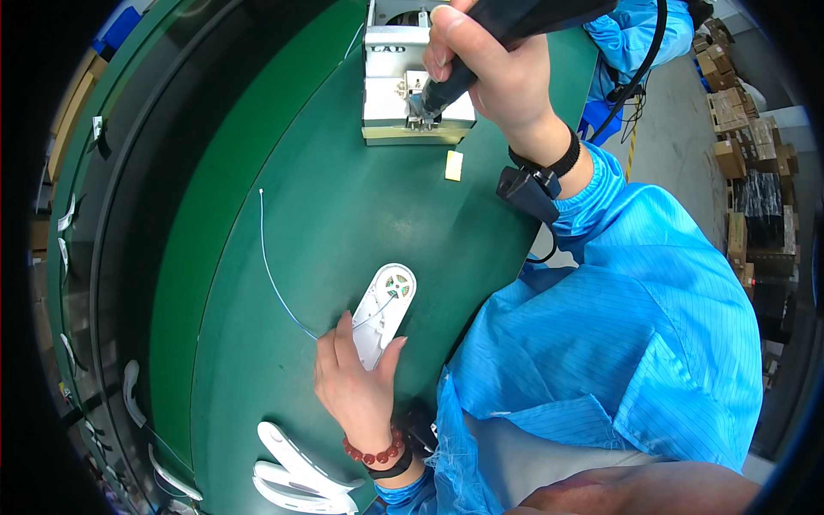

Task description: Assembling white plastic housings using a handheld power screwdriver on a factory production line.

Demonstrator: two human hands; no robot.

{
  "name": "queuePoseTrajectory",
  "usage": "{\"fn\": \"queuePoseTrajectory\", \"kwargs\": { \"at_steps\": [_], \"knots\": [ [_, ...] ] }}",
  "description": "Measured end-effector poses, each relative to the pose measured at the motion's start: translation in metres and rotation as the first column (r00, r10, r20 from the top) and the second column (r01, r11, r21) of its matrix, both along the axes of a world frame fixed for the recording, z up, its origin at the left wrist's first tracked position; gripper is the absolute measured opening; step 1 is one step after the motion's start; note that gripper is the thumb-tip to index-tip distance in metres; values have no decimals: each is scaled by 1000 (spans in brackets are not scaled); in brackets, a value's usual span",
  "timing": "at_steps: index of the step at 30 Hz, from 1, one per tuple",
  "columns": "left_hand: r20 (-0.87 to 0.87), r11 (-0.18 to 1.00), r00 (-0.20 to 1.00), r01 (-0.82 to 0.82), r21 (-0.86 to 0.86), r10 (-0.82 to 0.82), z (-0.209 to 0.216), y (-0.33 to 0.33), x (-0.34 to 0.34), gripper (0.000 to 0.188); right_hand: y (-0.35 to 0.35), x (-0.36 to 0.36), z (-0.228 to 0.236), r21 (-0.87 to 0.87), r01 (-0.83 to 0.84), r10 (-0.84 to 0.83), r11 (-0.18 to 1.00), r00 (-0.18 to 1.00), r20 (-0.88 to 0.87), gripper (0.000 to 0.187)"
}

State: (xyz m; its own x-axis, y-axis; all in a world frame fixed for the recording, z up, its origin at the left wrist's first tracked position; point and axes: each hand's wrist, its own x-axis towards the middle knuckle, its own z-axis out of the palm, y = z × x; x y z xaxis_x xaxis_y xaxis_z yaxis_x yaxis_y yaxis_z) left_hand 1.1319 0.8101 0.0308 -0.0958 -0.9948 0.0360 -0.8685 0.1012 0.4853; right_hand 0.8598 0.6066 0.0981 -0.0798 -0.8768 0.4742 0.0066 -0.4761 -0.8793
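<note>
My right hand [489, 64] is wrapped round a black electric screwdriver [506, 24] at the top of the view. Its tip points down at the metal front of a white box-shaped machine [388, 101], which looks like a screw feeder. Lower down, my left hand [354, 378] grips the near end of a long white plastic shell [371, 330], thumb on one side and fingers on the other. A round slotted part [397, 286] sits at the shell's far end. From the shell, a thin pale-blue wire [279, 293] curves out left across the green table.
Several curved white shells [296, 459] lie at the table's near left. A small yellow block [454, 166] rests before the machine. Beyond the table's left side runs a dark channel [129, 283] with white pieces. Another person's blue sleeve [644, 30] and stacked cartons [730, 107] are at right.
</note>
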Motion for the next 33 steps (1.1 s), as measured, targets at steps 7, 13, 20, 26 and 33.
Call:
{"fn": "queuePoseTrajectory", "kwargs": {
  "at_steps": [7, 13, 20, 26, 33],
  "knots": [
    [-36, 991, 999, -31, -127, 27, -12, 5, -1, 69, 1, 9, 1, 4, -76, 76, 997, 997, -8, 16],
    [41, 966, 999, -10, -257, 21, -24, -5, -14, 64, 23, 24, -9, 44, -225, 219, 973, 969, 114, 17],
    [5, 960, 999, -32, -277, 34, -28, -2, -6, 66, 97, 58, -24, 38, -685, 650, 728, 706, 282, 15],
    [-12, 958, 999, -42, -283, 40, -29, 5, -2, 65, 112, 60, -34, 41, -718, 708, 695, 693, 133, 21],
    [-44, 959, 999, -40, -279, 29, -28, 8, 0, 66, 119, 59, -33, 119, -686, 684, 717, 726, 67, 21]
  ]
}}
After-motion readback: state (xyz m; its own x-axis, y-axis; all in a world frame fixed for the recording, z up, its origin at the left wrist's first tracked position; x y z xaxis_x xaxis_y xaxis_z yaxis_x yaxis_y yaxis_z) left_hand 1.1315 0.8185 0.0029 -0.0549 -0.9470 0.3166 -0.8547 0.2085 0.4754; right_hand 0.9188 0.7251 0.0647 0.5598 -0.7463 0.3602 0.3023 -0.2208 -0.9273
